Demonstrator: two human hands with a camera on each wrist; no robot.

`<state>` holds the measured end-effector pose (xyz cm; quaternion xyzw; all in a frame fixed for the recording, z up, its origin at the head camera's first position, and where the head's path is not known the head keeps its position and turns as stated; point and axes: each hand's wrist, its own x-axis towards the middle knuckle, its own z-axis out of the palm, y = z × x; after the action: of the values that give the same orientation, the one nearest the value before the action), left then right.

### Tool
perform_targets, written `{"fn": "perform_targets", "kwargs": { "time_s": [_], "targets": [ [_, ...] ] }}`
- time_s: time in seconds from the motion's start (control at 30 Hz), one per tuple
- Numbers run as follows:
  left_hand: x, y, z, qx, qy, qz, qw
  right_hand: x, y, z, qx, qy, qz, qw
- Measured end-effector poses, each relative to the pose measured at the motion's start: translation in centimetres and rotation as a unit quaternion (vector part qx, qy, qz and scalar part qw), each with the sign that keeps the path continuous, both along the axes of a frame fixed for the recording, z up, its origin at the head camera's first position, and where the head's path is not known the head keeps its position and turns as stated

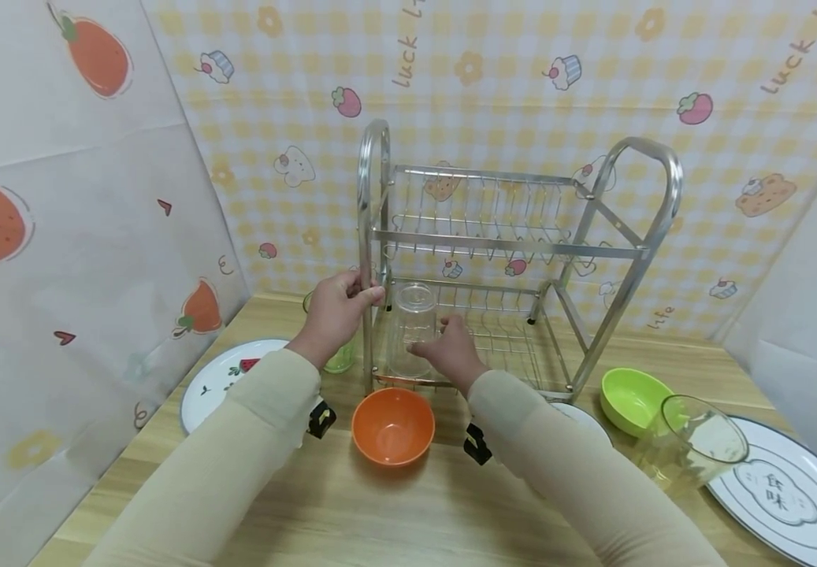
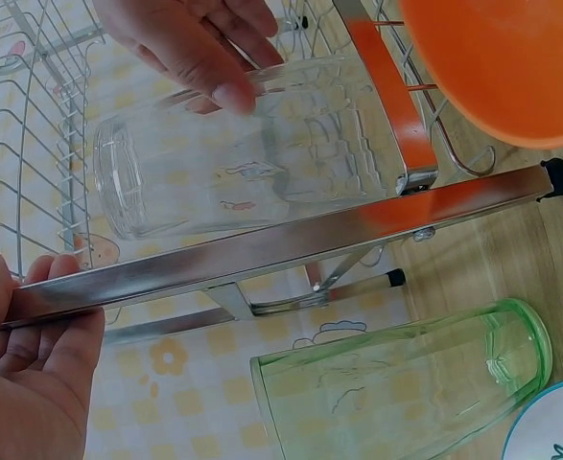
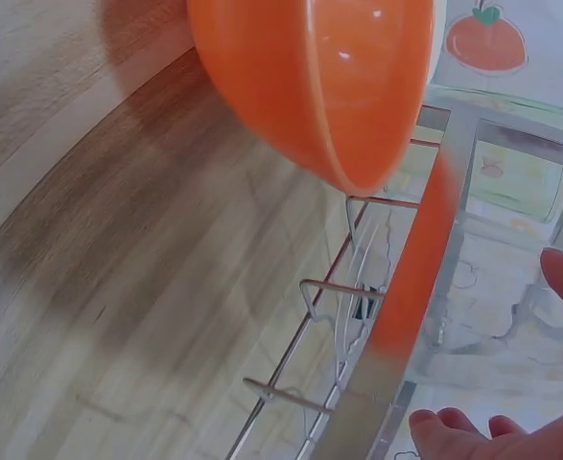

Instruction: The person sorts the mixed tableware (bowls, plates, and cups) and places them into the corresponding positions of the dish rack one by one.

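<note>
Head view, tall glass [image 1: 410,324], transparent, base up

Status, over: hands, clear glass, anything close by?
Left hand grips rack post. Right hand at clear glass, grip unclear. Glass inverted on lower tier. Orange bowl close in front.

The head view looks forward and down over the pale wooden table [image 1: 351,516], from farthest off, taking in the whole two-tier silver metal rack [image 1: 507,245]. The left wrist view faces the rack's silver left front post [image 2: 291,239] from close by, turned sideways with upright things pointing left; the right wrist view, equally near, looks along the silver lower front rail [image 3: 410,287], upright things pointing right. Both share the clear upturned drinking glass [image 1: 413,327] and glossy round orange bowl [image 1: 393,429].
</note>
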<state>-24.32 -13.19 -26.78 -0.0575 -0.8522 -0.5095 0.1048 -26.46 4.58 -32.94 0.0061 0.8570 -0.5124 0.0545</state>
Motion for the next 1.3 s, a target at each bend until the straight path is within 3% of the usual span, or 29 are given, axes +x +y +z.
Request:
{"fn": "perform_targets", "kwargs": {
  "time_s": [0.33,0.83,1.3],
  "targets": [
    [0.0,0.0,-0.2,0.001,0.005,0.006,1.0,-1.0,-1.1,-1.7,-0.048,0.041,-0.007,0.998],
    [-0.3,0.0,-0.5,0.017,0.016,0.008,0.9997,-1.9,-1.5,-1.7,-0.076,0.073,-0.006,0.994],
    [-0.2,0.1,-0.5,0.015,0.016,0.012,0.9997,-2.7,-2.0,-1.8,-0.079,0.064,-0.031,0.994]
  ]
}}
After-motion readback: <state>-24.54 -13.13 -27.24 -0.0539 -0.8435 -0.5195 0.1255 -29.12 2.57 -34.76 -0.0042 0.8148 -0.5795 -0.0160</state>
